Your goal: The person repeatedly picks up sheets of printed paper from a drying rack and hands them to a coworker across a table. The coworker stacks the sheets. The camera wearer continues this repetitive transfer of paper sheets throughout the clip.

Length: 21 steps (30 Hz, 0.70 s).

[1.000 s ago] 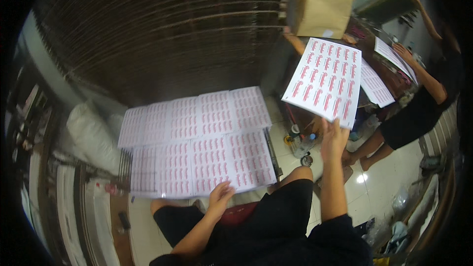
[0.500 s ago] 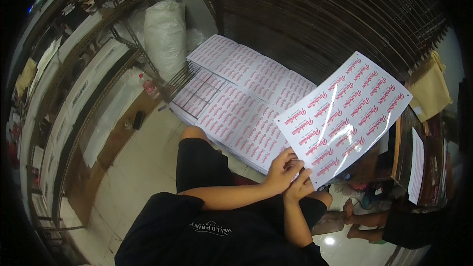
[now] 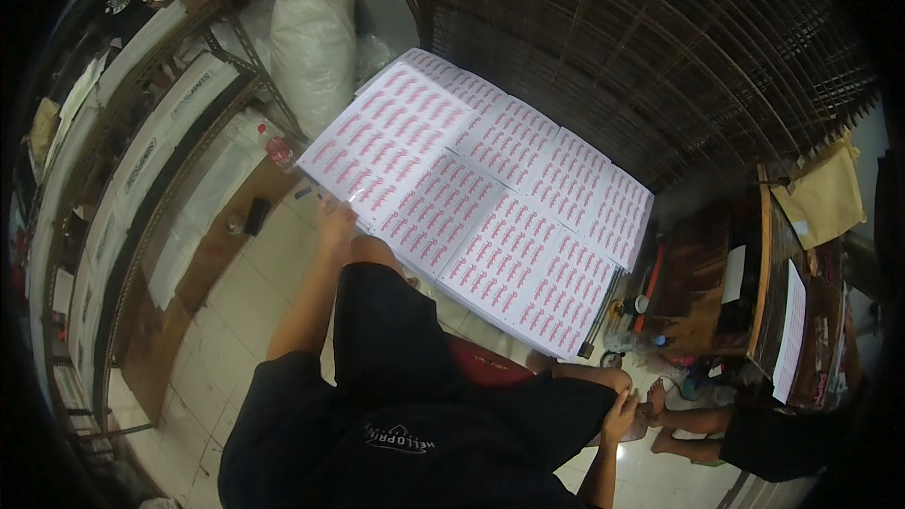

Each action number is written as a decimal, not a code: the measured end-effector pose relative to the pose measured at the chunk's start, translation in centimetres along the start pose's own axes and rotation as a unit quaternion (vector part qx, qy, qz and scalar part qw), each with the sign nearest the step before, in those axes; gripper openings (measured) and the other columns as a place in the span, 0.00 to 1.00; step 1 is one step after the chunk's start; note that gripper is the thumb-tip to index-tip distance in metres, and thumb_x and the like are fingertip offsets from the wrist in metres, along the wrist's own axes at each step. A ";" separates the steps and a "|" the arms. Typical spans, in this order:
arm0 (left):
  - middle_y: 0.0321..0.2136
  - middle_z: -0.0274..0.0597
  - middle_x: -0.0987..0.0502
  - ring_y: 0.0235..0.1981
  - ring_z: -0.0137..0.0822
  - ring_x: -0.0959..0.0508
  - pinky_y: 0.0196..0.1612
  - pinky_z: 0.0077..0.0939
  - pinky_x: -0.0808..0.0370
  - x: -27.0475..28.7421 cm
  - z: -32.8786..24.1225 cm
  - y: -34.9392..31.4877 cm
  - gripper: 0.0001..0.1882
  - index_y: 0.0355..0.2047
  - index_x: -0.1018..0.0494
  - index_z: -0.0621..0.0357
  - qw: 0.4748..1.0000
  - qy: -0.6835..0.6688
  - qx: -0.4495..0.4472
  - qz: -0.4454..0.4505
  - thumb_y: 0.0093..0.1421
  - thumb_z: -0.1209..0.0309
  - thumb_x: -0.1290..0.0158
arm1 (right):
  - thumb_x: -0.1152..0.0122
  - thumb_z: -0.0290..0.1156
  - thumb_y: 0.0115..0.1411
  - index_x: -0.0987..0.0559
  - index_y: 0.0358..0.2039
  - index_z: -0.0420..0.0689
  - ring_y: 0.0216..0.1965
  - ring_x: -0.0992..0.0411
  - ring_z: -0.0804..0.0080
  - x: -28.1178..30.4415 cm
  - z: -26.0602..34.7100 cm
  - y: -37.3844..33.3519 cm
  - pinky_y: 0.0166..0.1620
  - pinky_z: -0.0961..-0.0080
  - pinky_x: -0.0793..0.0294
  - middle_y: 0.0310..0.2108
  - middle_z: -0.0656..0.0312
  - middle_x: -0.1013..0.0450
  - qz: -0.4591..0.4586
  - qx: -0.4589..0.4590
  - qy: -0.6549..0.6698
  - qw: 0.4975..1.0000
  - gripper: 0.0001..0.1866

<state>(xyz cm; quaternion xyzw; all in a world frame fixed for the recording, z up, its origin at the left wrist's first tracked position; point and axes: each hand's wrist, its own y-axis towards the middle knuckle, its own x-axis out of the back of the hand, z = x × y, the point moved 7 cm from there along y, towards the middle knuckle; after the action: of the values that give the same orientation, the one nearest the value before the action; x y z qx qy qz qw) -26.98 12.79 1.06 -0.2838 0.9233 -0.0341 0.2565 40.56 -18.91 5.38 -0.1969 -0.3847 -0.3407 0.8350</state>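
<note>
A white sheet [image 3: 377, 146] printed with rows of red script is held by its near corner in my left hand [image 3: 337, 221], fingers closed on the edge. It lies over the left end of a rack topped with similar printed sheets [image 3: 528, 254], laid edge to edge; whether it touches them I cannot tell. My right hand [image 3: 617, 418] is down beside my right knee, apart from the sheets, its fingers loosely extended with nothing visible in them.
Dark wire racks [image 3: 641, 66] rise behind the sheets. At left stand metal shelves [image 3: 189, 94], a stuffed white sack [image 3: 314, 57] and a red-capped bottle [image 3: 276, 148]. A wooden cabinet [image 3: 702, 269] stands right, near a clear bottle [image 3: 636, 340] and another person's legs [image 3: 693, 434].
The sheet has swung from the right side to the rack's left end in my left hand. My right hand has let go of it and dropped to my knee.
</note>
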 end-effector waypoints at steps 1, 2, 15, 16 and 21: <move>0.33 0.41 0.30 0.31 0.30 0.29 0.35 0.27 0.27 0.7 0.4 1.1 0.26 0.55 0.43 0.53 0.999 0.014 0.022 -0.034 0.55 0.80 0.53 | 0.56 0.45 0.65 0.38 0.57 0.33 0.58 0.40 0.52 -0.2 -0.7 -0.5 0.59 0.65 0.43 0.56 0.43 0.39 -0.014 0.015 -0.008 1.000 0.29; 0.34 0.40 0.30 0.32 0.30 0.29 0.35 0.26 0.27 1.7 0.8 2.0 0.26 0.55 0.42 0.53 0.996 0.027 0.042 -0.070 0.55 0.80 0.53 | 0.57 0.45 0.65 0.38 0.57 0.33 0.58 0.40 0.53 -0.7 -0.9 -1.0 0.60 0.65 0.43 0.56 0.43 0.39 -0.028 0.032 -0.016 0.999 0.29; 0.36 0.44 0.30 0.33 0.34 0.27 0.38 0.28 0.25 6.1 7.7 9.2 0.28 0.54 0.42 0.56 0.983 0.077 0.100 -0.135 0.52 0.83 0.53 | 0.57 0.45 0.65 0.34 0.54 0.33 0.56 0.39 0.55 -1.4 -0.6 -0.3 0.59 0.66 0.43 0.54 0.45 0.37 -0.041 0.022 0.016 0.999 0.28; 0.36 0.44 0.30 0.33 0.34 0.27 0.38 0.28 0.25 6.3 7.9 9.3 0.28 0.54 0.42 0.56 0.982 0.086 0.101 -0.135 0.52 0.83 0.53 | 0.57 0.45 0.65 0.34 0.53 0.32 0.56 0.39 0.54 -1.4 -0.6 -0.3 0.59 0.66 0.43 0.54 0.45 0.37 -0.041 0.023 0.013 0.999 0.28; 0.36 0.45 0.29 0.30 0.33 0.27 0.35 0.28 0.24 7.0 9.0 9.6 0.28 0.55 0.42 0.57 0.980 0.087 0.099 -0.148 0.51 0.83 0.54 | 0.57 0.47 0.65 0.33 0.52 0.31 0.55 0.38 0.53 -1.4 -0.6 -0.1 0.58 0.65 0.42 0.52 0.43 0.35 -0.042 0.035 0.011 0.998 0.29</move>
<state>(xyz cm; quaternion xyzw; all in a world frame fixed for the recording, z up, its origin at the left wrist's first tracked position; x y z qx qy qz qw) -32.31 17.76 -11.88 -0.3864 0.8820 -0.1872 0.1943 40.10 -18.76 3.95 -0.1473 -0.3953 -0.3642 0.8303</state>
